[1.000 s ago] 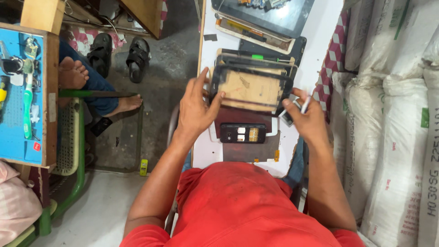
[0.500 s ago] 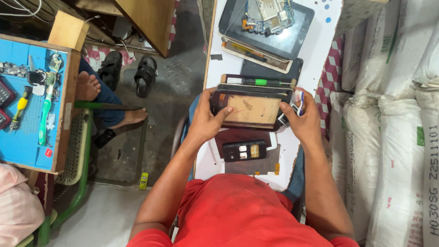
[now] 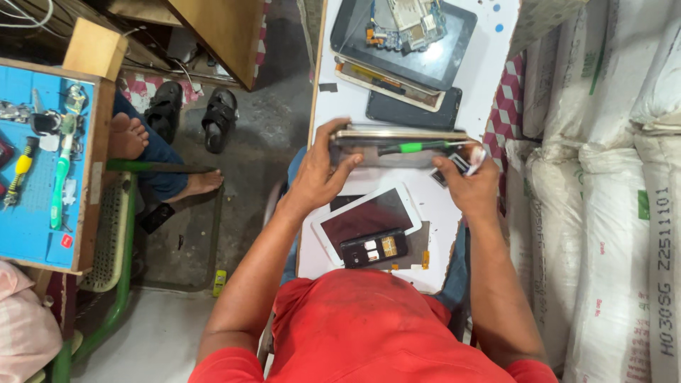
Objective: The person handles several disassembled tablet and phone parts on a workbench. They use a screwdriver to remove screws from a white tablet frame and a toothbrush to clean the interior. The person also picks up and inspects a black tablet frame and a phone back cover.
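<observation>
My left hand (image 3: pixel 319 174) and my right hand (image 3: pixel 468 186) grip the two ends of a tablet (image 3: pixel 397 145), tilted up so that I see it nearly edge-on above the white table (image 3: pixel 489 64). A green-handled screwdriver (image 3: pixel 415 147) lies along it. A small black and white piece (image 3: pixel 461 163) sticks out at my right fingers. Below my hands a white tablet (image 3: pixel 362 216) lies flat with a small black device (image 3: pixel 374 247) on its near end.
Farther up the table lie an opened tablet with a circuit board (image 3: pixel 404 32) and a dark phone (image 3: pixel 413 110). White sacks (image 3: pixel 610 213) line the right. At left are another person's bare feet (image 3: pixel 128 136), sandals (image 3: pixel 191 117), a blue tool board (image 3: pixel 39 170) and a green chair (image 3: pixel 113 234).
The tablet in my hands has tipped from lying face-up to nearly edge-on and moved away from me. The white tablet under it has come into sight.
</observation>
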